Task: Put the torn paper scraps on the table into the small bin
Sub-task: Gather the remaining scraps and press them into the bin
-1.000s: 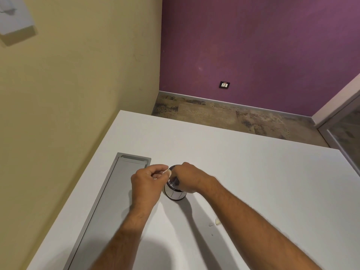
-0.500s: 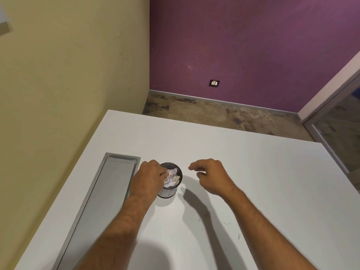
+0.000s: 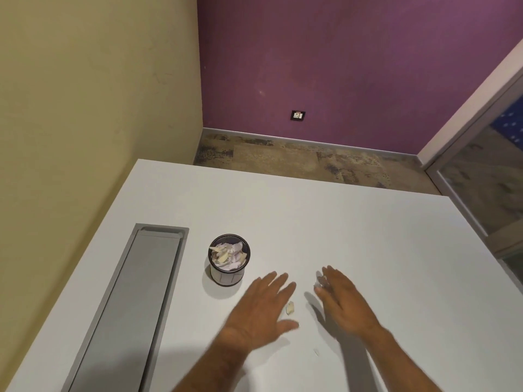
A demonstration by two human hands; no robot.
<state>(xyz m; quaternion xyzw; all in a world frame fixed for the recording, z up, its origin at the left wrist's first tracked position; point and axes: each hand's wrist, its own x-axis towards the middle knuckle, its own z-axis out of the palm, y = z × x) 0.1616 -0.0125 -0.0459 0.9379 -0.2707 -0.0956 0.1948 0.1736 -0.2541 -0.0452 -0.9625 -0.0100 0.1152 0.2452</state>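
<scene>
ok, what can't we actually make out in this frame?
- Head view, small bin: anything below the top paper scraps is hidden by them.
- Right hand: motion blur smears the fingertips; contact with the table unclear.
- Sliver by the right forearm: too small to identify.

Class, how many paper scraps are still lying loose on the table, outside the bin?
2: one scrap between both hands, one tiny sliver nearer the camera. Hands may hide others.
</scene>
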